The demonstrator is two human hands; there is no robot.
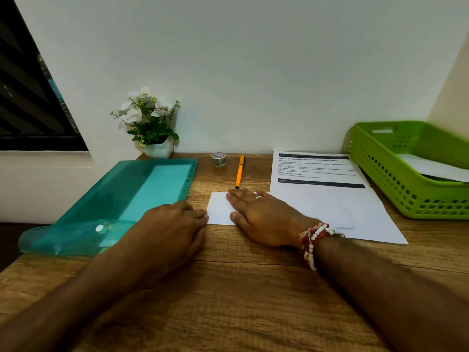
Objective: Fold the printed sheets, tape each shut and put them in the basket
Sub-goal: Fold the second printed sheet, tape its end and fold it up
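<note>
Right hand [256,214]: we press it flat, fingers straight, on the folded sheet [219,208].
Left hand [175,222]: fingers curled, gripping nothing, touching the sheet's left edge.
Folded sheet: on the table [241,288], near the pen [239,172].

Near edge of wooden desk [228,288] open. Left blocked by teal folder [114,199]; printed sheet [330,199], green basket [406,199] crowd right; tape roll [218,159], pen [239,171], flower pot [158,149] line back wall [253,72].
</note>
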